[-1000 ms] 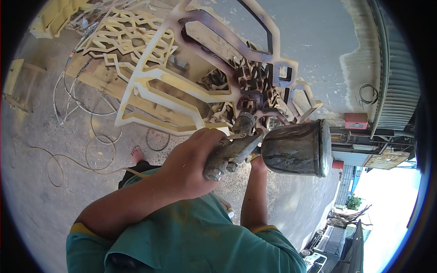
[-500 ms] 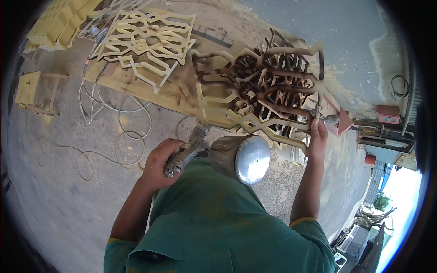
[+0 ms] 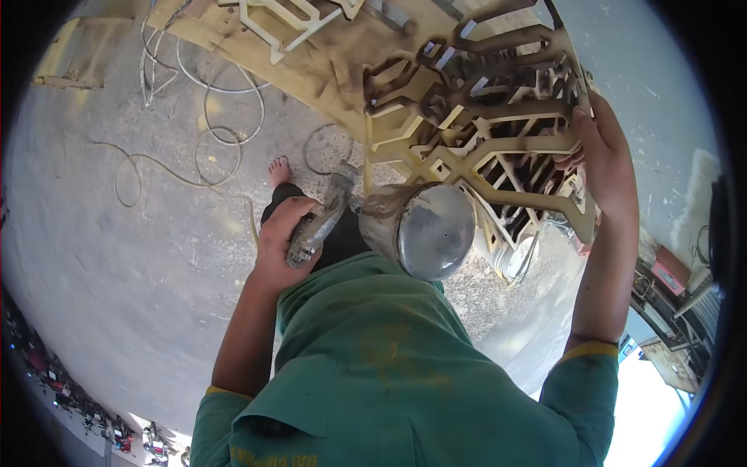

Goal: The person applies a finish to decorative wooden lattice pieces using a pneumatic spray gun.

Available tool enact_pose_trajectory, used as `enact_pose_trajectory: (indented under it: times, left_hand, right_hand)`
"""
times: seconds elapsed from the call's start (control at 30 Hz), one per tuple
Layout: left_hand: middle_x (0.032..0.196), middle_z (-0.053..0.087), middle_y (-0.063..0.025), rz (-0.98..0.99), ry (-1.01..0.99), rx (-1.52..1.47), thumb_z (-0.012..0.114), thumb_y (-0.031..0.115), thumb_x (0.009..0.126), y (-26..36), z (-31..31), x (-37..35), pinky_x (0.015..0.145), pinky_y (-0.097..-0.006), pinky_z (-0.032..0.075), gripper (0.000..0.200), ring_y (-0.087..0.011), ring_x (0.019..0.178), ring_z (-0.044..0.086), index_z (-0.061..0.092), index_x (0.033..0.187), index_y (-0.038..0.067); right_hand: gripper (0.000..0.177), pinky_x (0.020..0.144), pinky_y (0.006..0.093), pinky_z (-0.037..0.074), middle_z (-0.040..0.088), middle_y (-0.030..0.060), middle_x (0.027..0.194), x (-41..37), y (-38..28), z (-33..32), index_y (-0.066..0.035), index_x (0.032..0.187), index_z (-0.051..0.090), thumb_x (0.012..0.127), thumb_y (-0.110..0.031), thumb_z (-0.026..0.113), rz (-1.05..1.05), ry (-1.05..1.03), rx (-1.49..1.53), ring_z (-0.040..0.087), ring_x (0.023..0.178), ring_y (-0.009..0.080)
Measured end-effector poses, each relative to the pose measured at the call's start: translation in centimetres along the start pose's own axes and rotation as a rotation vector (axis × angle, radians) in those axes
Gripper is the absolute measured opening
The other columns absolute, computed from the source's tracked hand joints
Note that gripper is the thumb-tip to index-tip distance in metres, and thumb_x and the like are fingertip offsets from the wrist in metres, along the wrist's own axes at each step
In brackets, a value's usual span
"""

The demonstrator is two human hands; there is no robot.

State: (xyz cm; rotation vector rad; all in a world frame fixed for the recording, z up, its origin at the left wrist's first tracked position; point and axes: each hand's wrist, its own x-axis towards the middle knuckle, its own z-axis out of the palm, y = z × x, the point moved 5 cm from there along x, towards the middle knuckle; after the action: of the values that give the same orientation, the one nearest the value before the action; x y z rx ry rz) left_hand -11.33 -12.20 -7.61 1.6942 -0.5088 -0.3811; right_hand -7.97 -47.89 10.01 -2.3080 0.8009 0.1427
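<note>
One spray gun [image 3: 325, 208] was clamped in the left hand [image 3: 282, 236], near centre, its metal cup [image 3: 436, 231] to the right. Farther right, the right hand [image 3: 608, 171] gripped the lattice panel's [image 3: 537, 201] edge. Coiled hose [image 3: 207, 184] lay left, beyond a bare foot [image 3: 279, 171].

You have one spray gun [image 3: 323, 214] with one metal cup [image 3: 436, 231], one large lattice panel [image 3: 498, 189] before you, and one pale panel [image 3: 278, 48] partly in view. You also have one bucket [image 3: 517, 261], one red box [image 3: 671, 271] and one bare foot [image 3: 279, 170]. Several stacked pieces [image 3: 496, 222] overlap, probably more than two, though the tangle hides your exact count.
</note>
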Motion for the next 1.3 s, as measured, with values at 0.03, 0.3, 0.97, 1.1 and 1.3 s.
enact_pose_trajectory:
  times: [0.03, 0.3, 0.97, 1.1, 1.3]
  left_hand:
    - [0.100, 0.060, -0.0166, -0.007, 0.015, -0.008, 0.065, -0.005, 0.061, -0.3, -0.2, -0.4, 0.080, -0.0361, 0.048, 0.049, -0.0328, 0.090, 0.060, 0.056, 0.108, 0.000]
    - [0.101, 0.059, -0.0154, -0.049, 0.053, -0.128, 0.059, -0.004, 0.066, -6.6, 0.5, 0.6, 0.079, -0.0345, 0.046, 0.049, -0.0267, 0.087, 0.058, 0.053, 0.114, 0.001]
    - [0.098, 0.055, -0.0123, -0.029, -0.058, -0.279, 0.072, 0.005, 0.061, -8.9, 2.4, 12.0, 0.071, -0.0374, 0.050, 0.055, -0.0317, 0.087, 0.060, 0.052, 0.113, 0.005]
    - [0.099, 0.055, -0.0132, -0.017, -0.041, -0.316, 0.072, 0.005, 0.062, -8.0, 3.0, 13.8, 0.070, -0.0385, 0.050, 0.055, -0.0326, 0.088, 0.061, 0.050, 0.113, 0.005]
    - [0.099, 0.055, -0.0149, -0.017, -0.052, -0.338, 0.073, 0.006, 0.063, -8.3, 3.5, 15.0, 0.071, -0.0388, 0.050, 0.055, -0.0341, 0.088, 0.061, 0.049, 0.112, 0.004]
  right_hand:
    - [0.047, 0.055, 0.0254, 0.052, 0.064, 0.0098, 0.083, 1.3, -1.1, -0.4, 0.001, 0.136, 0.040, 0.096, -0.023, 0.047, -0.022, 0.001, -0.024, 0.062, 0.059, 0.0157]
    - [0.041, 0.066, 0.0280, 0.057, 0.069, 0.0143, 0.087, 15.4, -11.3, -0.6, 0.001, 0.122, 0.055, 0.092, -0.027, 0.056, -0.012, -0.394, -0.222, 0.068, 0.069, 0.0217]
    - [0.049, 0.067, 0.0258, 0.045, 0.062, 0.0140, 0.103, 24.5, -14.3, 0.9, 0.009, 0.131, 0.045, 0.091, -0.018, 0.054, 0.030, -0.162, -0.525, 0.059, 0.080, 0.0172]
    - [0.049, 0.066, 0.0267, 0.046, 0.062, 0.0145, 0.101, 28.8, -13.8, -2.5, 0.009, 0.132, 0.043, 0.091, -0.017, 0.053, 0.278, -0.151, -0.340, 0.060, 0.079, 0.0178]
    - [0.049, 0.063, 0.0278, 0.047, 0.063, 0.0148, 0.099, 32.7, -13.0, -6.1, 0.008, 0.133, 0.042, 0.091, -0.017, 0.053, 0.652, -0.023, -0.076, 0.061, 0.074, 0.0178]
